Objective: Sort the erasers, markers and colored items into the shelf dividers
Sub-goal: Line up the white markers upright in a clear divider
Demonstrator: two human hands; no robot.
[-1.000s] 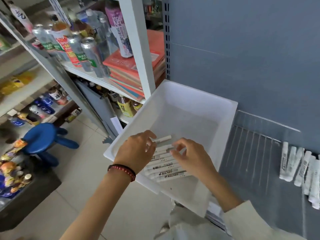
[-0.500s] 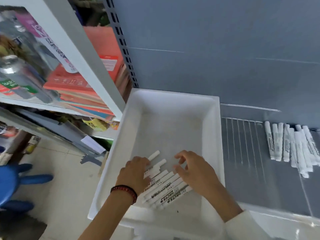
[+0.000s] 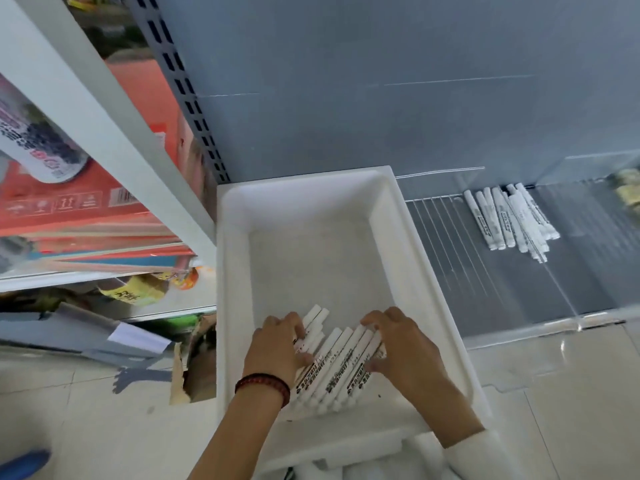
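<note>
- The markers (image 3: 341,360) lie at the 6 o'clock end of the white bin (image 3: 384,216). They are now drawn into one tight row, caps pointing toward 1 o'clock. Half a second ago they were fanned looser, with a couple straying out toward 12.
- The left hand (image 3: 277,348) sits at the 9 o'clock side of the bunch. Its fingers are bent over the outer markers and its thumb is laid across the labels. It has closed in on the row since the earlier frame.
- The right hand (image 3: 405,348) is at the 3 o'clock side. Its fingertips are curled over the upper ends and its thumb is tucked under the lower part, so the bunch is squeezed between both hands.
- A beaded bracelet (image 3: 263,384) circles the left wrist, as before.
- The shelf markers (image 3: 509,220) rest at 2 o'clock from the bin, against a clear divider (image 3: 561,296). They sit higher and nearer the middle of the view than before.
- The orange boxes (image 3: 69,202) fill 9 o'clock. The cans seen a second ago have left the view.
</note>
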